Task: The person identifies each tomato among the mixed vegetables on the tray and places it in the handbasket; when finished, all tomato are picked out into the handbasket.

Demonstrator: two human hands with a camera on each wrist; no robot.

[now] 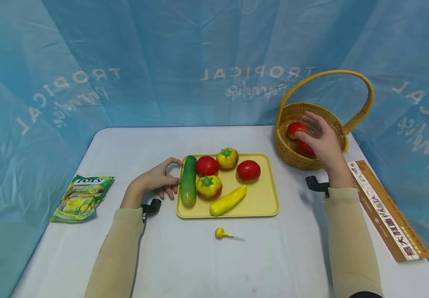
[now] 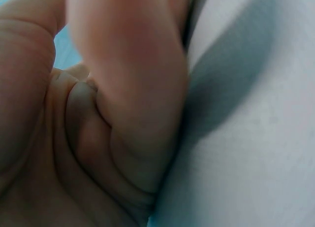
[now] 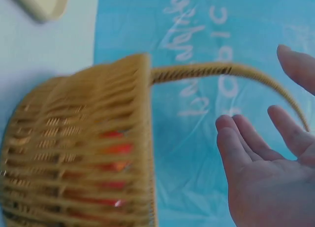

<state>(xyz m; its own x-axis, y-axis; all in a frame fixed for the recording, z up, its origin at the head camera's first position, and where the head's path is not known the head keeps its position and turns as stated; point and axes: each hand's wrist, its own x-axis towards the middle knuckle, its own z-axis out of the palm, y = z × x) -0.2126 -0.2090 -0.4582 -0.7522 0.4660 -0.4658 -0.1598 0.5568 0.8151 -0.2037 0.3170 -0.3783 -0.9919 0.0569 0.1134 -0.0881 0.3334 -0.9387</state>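
Green packet [image 1: 80,201], lollipop [image 1: 220,233], pasta box [image 1: 387,213]

And we're in a curtained-off booth here! Blue cloth [image 1: 162,41] printed with backwards "TROPICAL" lettering walls in the white table [image 1: 199,256] along its far edge and both sides.

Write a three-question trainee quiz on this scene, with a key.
1. True or false: the lollipop lies inside the yellow tray.

2. Which item is nearest the left hand?
A) lollipop
B) cucumber
C) pasta box

3. How many reddish fruits show inside the basket in the head view?

Key:
1. False; the lollipop lies on the table, on the person's side of the yellow tray.
2. B, the cucumber.
3. Two.
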